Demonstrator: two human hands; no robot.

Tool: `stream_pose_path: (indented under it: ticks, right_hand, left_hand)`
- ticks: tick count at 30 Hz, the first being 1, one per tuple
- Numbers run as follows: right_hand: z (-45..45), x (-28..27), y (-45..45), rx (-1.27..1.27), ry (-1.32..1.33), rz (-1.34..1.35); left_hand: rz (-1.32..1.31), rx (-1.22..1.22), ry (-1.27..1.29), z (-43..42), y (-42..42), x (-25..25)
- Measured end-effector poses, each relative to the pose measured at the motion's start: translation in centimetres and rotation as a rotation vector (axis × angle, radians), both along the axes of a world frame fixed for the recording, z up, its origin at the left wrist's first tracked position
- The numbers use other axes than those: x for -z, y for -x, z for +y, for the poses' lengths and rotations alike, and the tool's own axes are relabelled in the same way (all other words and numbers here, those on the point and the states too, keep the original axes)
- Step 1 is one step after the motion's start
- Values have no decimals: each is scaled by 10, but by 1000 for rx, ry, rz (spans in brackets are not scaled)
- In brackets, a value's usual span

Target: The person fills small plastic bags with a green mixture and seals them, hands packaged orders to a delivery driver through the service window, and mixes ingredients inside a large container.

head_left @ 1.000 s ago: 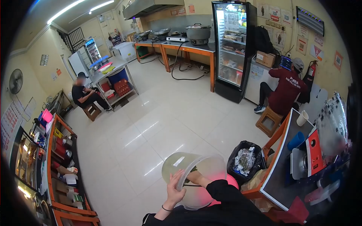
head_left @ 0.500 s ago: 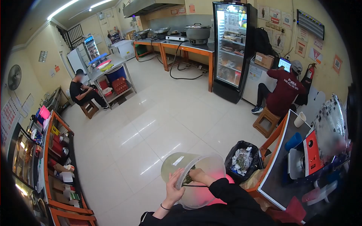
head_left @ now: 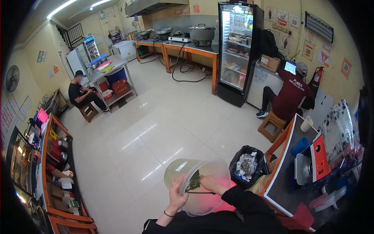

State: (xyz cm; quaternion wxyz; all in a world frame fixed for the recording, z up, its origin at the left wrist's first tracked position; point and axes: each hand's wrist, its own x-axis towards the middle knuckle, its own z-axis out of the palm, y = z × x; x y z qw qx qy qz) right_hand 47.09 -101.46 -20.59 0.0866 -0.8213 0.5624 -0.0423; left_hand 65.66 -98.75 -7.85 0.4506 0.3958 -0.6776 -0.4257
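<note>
A clear plastic tub (head_left: pixel 174 176) lies tilted in front of me, its mouth toward my right side. My left hand (head_left: pixel 177 192) grips its rim, with a dark band on the wrist. Inside the mouth is a clump of dark green leafy stuff (head_left: pixel 194 182). My right hand (head_left: pixel 209 184) is closed beside the leaves; what it holds, if anything, is too small to tell. Below it runs the tub's thin dark handle (head_left: pixel 198 192). Something pink (head_left: pixel 226 206) shows through and beside the clear plastic.
A black-lined bin (head_left: pixel 246 165) stands right of the tub, beside a dark counter (head_left: pixel 284 187) with a red-fronted appliance (head_left: pixel 321 156) and blue cup (head_left: pixel 300 146). One person (head_left: pixel 290 93) sits by the fridge (head_left: pixel 238 54); another (head_left: pixel 82 95) sits at the steel table.
My right hand has drawn back from deeper in the tub toward its mouth, and more of the leaves shows. My left hand stays on the rim. The whole view has shifted slightly.
</note>
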Motion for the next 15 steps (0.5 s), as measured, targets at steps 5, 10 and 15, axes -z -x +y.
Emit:
stream_pose_path:
  ticks: [5,10,15]
  right_hand:
    - [1,15,20,122,-28,-259]
    - [26,-44,68,591,-241,-1210]
    - [54,-12,159,1068,-118,-1624]
  left_hand:
    - [31,-54,-1,-5,3,9]
    - [161,-144,-136,-11,-3,36]
    - [199,-156,-192,-21,-7,51]
